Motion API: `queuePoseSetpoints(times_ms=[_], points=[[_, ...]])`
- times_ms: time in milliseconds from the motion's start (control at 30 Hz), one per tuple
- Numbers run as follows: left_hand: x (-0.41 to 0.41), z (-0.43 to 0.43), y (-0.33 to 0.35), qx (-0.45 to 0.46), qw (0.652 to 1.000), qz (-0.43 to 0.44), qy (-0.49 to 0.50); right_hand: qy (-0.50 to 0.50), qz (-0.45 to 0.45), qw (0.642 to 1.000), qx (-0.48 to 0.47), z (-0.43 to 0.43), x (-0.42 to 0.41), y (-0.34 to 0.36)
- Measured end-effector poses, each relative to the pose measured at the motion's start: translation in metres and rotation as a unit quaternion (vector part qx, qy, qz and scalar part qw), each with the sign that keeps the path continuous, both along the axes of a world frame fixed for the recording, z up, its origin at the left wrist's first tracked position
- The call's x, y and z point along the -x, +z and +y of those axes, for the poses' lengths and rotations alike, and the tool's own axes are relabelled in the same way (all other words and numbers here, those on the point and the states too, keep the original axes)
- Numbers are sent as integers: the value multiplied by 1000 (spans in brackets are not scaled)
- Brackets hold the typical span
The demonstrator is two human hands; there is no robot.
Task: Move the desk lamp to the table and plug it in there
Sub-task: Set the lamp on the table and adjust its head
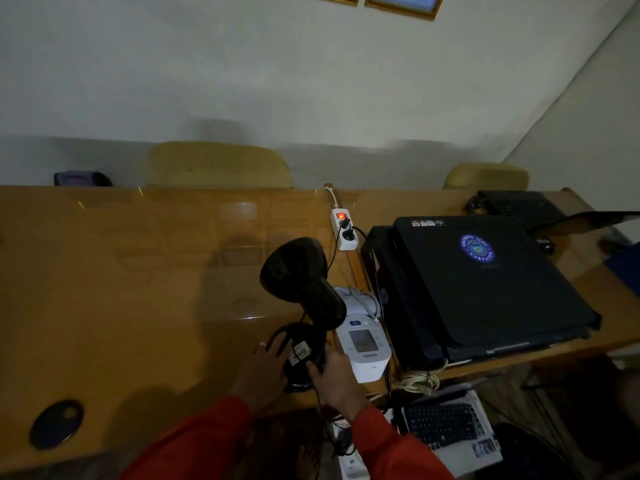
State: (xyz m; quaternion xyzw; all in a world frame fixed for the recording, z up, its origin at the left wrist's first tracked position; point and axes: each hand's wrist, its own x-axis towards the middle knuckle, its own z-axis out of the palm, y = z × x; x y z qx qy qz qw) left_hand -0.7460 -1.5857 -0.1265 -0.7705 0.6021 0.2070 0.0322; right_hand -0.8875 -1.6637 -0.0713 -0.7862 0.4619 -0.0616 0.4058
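Observation:
A black desk lamp (pixel 304 292) stands on the wooden table (pixel 138 289), its round shade tilted up and to the left. Its round base (pixel 301 355) carries a small paper tag. My left hand (pixel 263 368) rests flat against the left side of the base. My right hand (pixel 332 375) grips the base from the right front. A thin black cord runs from the lamp up to a white power strip (pixel 343 230) with a lit red switch, where two black plugs sit in the sockets.
A white blood pressure monitor (pixel 363 348) stands just right of the lamp base. Black laptops (pixel 485 282) are stacked further right. A dark round disc (pixel 57 424) lies near the front left edge. Two chairs stand behind the table. A keyboard (pixel 446 424) lies below the table's edge.

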Motion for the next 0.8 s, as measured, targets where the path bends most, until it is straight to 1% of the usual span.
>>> queuePoseSetpoints(times_ms=[233,367,400,467,533,567,633,800], points=[[-1,-3,0,-32,999,-27,-22,-12,-3,1000,-15,3,0,-1],[0,-4,3,-40,999,-29,-19,2,8,1000,-26,1,0,4],[0,-4,4,-41,999,-30,-19,3,-2,999,-36,0,0,10],[0,-4,4,-48,998,-29,-23,-14,-86,993,-84,1,0,27],[0,-5,4,-54,998,-20,-21,-55,-180,978,-95,-1,0,50],[0,-5,4,-54,998,-20,-22,-71,-215,970,-87,-1,0,60],[0,-5,3,-54,998,-22,-24,-77,-253,963,-50,-2,0,78],[2,-4,1,-60,998,-14,-16,-38,-288,948,125,-1,-8,107]])
